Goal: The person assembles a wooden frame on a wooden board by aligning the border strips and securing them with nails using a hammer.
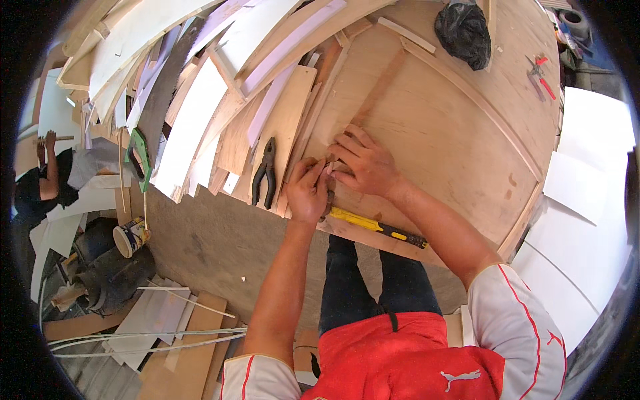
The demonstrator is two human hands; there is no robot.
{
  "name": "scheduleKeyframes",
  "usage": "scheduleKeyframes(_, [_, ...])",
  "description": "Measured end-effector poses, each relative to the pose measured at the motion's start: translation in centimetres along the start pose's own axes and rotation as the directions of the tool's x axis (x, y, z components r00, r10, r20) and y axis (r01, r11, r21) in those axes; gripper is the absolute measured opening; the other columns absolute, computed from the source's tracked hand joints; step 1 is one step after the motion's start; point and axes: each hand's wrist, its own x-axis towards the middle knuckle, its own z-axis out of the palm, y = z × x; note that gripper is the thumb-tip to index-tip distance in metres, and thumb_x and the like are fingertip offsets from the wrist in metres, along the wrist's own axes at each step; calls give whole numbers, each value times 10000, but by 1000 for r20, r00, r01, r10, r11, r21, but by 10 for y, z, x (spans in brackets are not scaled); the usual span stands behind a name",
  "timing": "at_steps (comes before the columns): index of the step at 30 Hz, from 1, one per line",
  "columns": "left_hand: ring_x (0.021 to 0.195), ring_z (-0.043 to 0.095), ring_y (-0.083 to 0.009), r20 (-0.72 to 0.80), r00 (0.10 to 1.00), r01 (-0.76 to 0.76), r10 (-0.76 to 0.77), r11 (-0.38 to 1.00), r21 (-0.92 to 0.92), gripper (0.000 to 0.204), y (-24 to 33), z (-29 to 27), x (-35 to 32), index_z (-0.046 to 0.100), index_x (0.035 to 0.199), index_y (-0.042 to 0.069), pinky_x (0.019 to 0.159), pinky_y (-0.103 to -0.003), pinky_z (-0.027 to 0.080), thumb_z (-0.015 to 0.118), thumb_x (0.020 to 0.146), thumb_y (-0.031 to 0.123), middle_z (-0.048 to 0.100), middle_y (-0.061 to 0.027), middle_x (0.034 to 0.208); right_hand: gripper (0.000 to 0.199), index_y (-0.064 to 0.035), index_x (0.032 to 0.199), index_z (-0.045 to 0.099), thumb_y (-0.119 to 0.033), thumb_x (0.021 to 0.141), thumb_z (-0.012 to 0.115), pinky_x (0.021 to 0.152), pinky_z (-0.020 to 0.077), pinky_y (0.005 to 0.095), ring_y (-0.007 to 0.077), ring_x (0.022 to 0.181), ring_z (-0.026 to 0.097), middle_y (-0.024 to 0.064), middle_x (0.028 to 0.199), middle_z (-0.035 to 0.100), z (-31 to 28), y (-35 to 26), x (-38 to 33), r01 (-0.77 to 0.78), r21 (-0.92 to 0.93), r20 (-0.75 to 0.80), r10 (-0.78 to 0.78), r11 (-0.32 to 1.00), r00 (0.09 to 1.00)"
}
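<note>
Left hand (308,190) pinching something tiny, too small to identify, at plywood sheet (433,133) edge. Right hand (363,163) flat, fingers spread, pressing wood strip (380,90). Yellow knife (377,227) partly hidden under wrists. Pliers (265,173) just beside.

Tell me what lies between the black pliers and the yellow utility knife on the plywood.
In the head view, the left hand sits between the pliers and the yellow knife, fingertips meeting the right hand.
</note>
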Motion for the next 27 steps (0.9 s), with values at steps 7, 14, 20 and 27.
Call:
scheduleKeyframes(7, [1002,715,-356,-35,999,-2,2,1000,5,234,-2,5,0,820,1143,14,889,-409,577,795,941,129,719,-205,1131,634,-130,1343,671,-444,819,839,1155,471,515,387,1414,514,123,1397,631,1,5,-3,31,-80,28,-29,996,999])
scheduleKeyframes(14, [940,732,-346,-27,996,-89,91,994,60,193,6,-1,-2,807,1071,-6,808,-412,596,798,924,120,712,-169,1089,819,-140,1483,599,-538,810,843,1243,343,562,398,1499,440,182,1572,518,-25,0,-26,-29,-112,36,34,993,999])
scheduleKeyframes(20, [1032,715,-390,60,994,-104,97,984,143,314,9,1,1,766,1175,-11,886,-455,585,805,908,149,710,-202,1123,800,-119,1498,582,-496,842,843,1219,352,578,419,1488,440,203,1582,501,-75,17,-106,-393,-256,-69,389,883,919])
scheduleKeyframes(27, [1099,711,-401,148,989,-29,-17,952,305,396,35,5,0,725,1303,-26,947,-463,579,767,985,206,697,-230,1235,672,-66,1446,582,-363,895,829,1144,425,542,409,1351,520,205,1433,591,-191,76,-302,-919,-263,-561,728,294,394])
